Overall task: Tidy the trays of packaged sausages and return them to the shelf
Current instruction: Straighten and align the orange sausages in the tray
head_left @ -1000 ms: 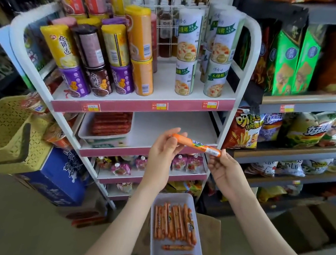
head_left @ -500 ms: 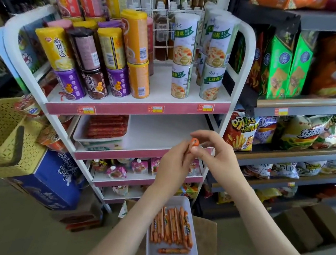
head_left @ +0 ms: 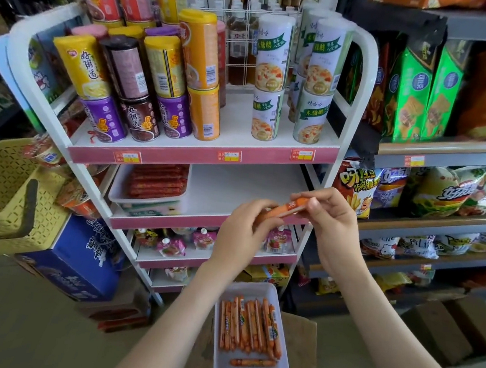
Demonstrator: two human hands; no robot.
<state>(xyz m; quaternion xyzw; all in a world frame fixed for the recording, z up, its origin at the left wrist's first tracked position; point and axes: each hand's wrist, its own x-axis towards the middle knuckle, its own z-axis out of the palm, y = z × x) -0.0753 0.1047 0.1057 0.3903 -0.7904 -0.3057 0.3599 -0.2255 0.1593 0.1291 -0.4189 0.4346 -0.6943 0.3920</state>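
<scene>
On the head view, my left hand [head_left: 242,230] and right hand [head_left: 332,220] each pinch one end of an orange sausage stick [head_left: 286,208], fingers [head_left: 321,205] curled round it, in front of the shelf [head_left: 235,189] and above the tray [head_left: 255,290]. I judge it light, slightly bendy and slick-wrapped, so best gripped mid-length.

open room on the right of the shelf [head_left: 235,189], tray [head_left: 140,200] blocks its left, cans [head_left: 156,79] stacked just above
</scene>
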